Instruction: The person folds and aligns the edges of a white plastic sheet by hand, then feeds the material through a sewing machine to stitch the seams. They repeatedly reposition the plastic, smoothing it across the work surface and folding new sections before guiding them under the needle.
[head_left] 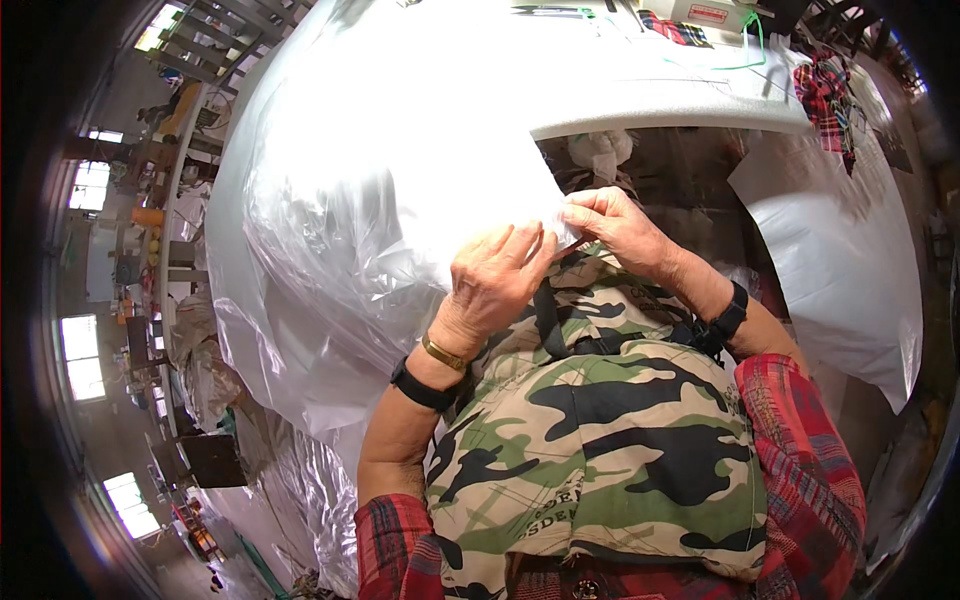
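Note:
Clear plastic film (330,240) is spread over the bright white table and drapes down its left side in glossy folds. My left hand (497,268) lies on the corner of the film, its fingers bent and closed on the edge. Beside it my right hand (622,232) pinches the same corner between thumb and fingers. The two hands are close together, in front of the camouflage apron (600,440) on my body. Glare washes out much of the film, and the exact fold under my fingertips is hard to make out.
The white table (670,100) curves along the far side. On it are a plaid cloth piece (677,30), a pale box (712,14) and green string (763,40). Another plaid cloth (825,95) hangs at its right end, above a translucent white sheet (845,265).

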